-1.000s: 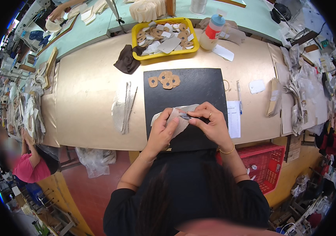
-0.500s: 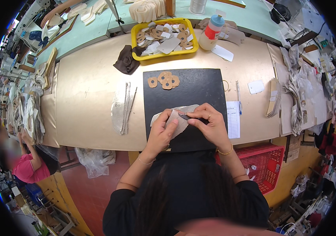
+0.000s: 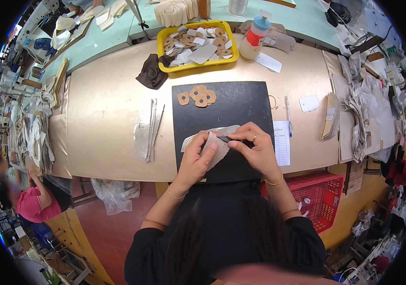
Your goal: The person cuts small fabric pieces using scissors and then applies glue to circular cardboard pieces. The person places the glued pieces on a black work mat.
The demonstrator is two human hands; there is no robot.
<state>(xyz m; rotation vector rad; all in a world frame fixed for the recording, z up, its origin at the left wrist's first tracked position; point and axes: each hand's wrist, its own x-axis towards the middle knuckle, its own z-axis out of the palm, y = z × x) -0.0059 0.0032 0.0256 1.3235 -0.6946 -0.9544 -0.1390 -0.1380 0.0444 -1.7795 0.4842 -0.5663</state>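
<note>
My left hand [image 3: 194, 161] pinches a light grey-beige fabric piece [image 3: 219, 153] between thumb and fingers, one edge folded up. In my right hand [image 3: 260, 153] is a small dark pointed tool [image 3: 223, 138], its tip against the fabric's upper part. Its exact kind is hard to make out, as the fingers cover most of it. Another pale piece [image 3: 232, 129] lies just behind the held one. Both hands are over the near part of a black mat [image 3: 243, 102]. Several tan patches with dark round centres [image 3: 202, 97] lie at the mat's far left.
Beyond the mat stand a yellow basket [image 3: 164, 69] of cut pieces and a glue-like bottle [image 3: 252, 42] with a blue cap. Dark cloth [image 3: 152, 73] and fabric strips [image 3: 151, 130] lie left; a pen [image 3: 288, 114] and paper sheet [image 3: 282, 145] right. A red crate [image 3: 333, 202] sits below.
The dark tool's tip has shifted slightly against the fabric. Both hands keep nearly the same place and hold. At the far upper left, another person's reaching arm has drawn back.
</note>
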